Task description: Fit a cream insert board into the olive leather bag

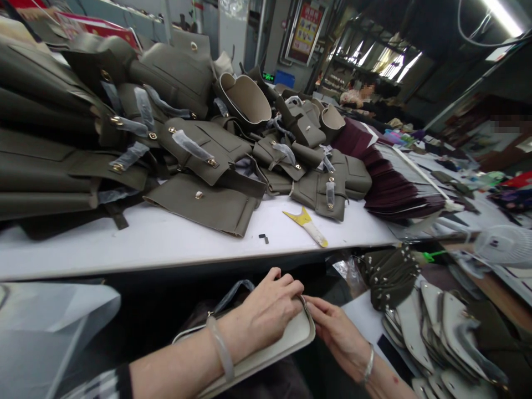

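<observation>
Near the white table (166, 238), the left hand (270, 310) lies flat on a pale grey leather panel (291, 338); the right hand (336, 332) pinches its right edge.

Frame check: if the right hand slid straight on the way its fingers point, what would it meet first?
The rounded corner of the pale panel, which the right hand seems to touch already; just beyond it, the fingers of the left hand. Depth is unclear.

One head-worn view, facing forward and down. Left hand (270, 310) and right hand (336, 332) lie close at the bottom edge; the table (166, 238) crosses mid-frame, with the workshop beyond.
</observation>
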Available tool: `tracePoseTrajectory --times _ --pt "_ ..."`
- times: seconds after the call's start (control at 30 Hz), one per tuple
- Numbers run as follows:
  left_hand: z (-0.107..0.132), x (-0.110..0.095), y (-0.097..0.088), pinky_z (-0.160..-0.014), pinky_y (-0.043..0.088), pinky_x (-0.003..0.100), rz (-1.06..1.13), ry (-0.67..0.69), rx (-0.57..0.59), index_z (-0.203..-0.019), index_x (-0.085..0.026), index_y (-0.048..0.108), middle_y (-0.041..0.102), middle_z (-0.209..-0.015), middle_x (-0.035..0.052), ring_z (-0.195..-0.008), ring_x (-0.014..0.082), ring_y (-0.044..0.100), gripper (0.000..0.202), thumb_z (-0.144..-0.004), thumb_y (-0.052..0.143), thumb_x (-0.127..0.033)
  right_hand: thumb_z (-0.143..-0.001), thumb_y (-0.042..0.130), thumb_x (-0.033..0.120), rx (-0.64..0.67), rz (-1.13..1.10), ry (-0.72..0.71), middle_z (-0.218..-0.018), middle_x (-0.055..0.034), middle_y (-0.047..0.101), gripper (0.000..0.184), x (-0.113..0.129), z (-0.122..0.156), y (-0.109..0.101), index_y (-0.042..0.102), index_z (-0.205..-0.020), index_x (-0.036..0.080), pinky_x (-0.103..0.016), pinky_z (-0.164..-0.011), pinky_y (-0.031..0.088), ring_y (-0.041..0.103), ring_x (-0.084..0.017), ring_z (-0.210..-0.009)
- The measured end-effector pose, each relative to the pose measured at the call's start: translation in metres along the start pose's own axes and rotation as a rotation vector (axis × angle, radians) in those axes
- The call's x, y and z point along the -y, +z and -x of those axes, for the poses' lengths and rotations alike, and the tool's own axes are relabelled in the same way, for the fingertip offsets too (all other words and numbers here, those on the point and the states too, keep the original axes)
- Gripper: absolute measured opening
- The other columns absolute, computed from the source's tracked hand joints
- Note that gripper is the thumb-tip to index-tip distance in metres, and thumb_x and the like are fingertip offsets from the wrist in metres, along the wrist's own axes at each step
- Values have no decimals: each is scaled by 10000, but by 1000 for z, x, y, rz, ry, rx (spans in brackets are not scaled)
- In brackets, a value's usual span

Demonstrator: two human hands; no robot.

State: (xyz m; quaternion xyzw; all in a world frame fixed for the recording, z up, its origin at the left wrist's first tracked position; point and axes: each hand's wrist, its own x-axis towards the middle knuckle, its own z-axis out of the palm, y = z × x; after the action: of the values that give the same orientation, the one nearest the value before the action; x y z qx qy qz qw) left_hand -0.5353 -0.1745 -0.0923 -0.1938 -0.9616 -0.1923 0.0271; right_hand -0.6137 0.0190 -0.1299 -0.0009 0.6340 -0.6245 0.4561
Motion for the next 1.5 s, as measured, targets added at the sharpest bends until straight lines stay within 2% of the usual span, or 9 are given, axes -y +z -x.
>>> tracePoseTrajectory --times 0.1,0.23,0.4,0.8,1.0,1.13,1.23,1.37,1.5 --pt "-5 7 2 -766 459 316 119 -47 23 -893 -192 631 618 -1032 14 -897 173 594 150 -867 512 -105 -833 720 409 101 24 29 -932 -72 720 331 4 2 2 744 -1037 149 -268 -787 458 620 -166 -857" --pt "-20 16 4 -710 510 290 225 -138 30 -1074 -188 621 653 -1068 41 -874 195 654 272 -849 485 -119 -842 708 428 105 24 25 -910 -71 735 352 3 3 4 745 -1064 158 -262 -755 451 625 -159 -817" --pt "-32 23 8 -724 541 327 233 -104 111 -865 -163 718 703 -875 74 -794 245 678 187 -831 535 -173 -846 702 428 121 2 15 -956 -75 740 365 -5 1 3 730 -1115 184 -284 -753 457 642 -198 -901" --pt "-34 29 8 -697 536 324 273 -52 126 -821 -162 737 718 -841 80 -766 254 684 197 -804 540 -173 -840 724 319 128 -42 146 -981 -70 737 341 -5 -5 -6 707 -1155 187 -291 -864 455 653 -167 -886" --pt "-34 31 13 -693 539 353 312 -62 113 -826 -151 750 718 -838 113 -783 283 688 237 -783 517 -168 -820 734 392 206 96 204 -929 -72 735 375 10 -13 -2 718 -1120 167 -277 -804 450 649 -160 -841" --pt "-33 35 15 -734 547 403 361 -83 126 -867 -149 760 726 -879 142 -842 325 690 277 -744 512 -161 -800 720 490 173 252 168 -958 -54 736 450 12 -14 2 712 -1139 195 -295 -768 445 627 -190 -873" --pt "-33 38 12 -793 544 415 402 -116 144 -940 -146 751 732 -942 149 -910 332 686 329 -719 508 -157 -821 670 534 123 356 101 -1052 -43 728 496 8 -14 3 676 -1213 229 -325 -821 445 613 -220 -951" --pt "-21 42 -2 -820 545 344 450 -170 166 -1102 -167 698 734 -1021 100 -939 273 684 430 -708 528 -193 -835 599 597 44 521 -41 -1229 -39 673 581 -3 -13 -1 601 -1314 268 -396 -969 434 566 -280 -1153" --pt "18 40 -21 -874 520 309 508 -326 138 -1206 -199 643 701 -1138 66 -1009 238 657 500 -715 549 -225 -811 613 628 37 472 -54 -1337 -53 609 674 -14 -15 -9 546 -1366 253 -415 -1078 373 498 -284 -1273"
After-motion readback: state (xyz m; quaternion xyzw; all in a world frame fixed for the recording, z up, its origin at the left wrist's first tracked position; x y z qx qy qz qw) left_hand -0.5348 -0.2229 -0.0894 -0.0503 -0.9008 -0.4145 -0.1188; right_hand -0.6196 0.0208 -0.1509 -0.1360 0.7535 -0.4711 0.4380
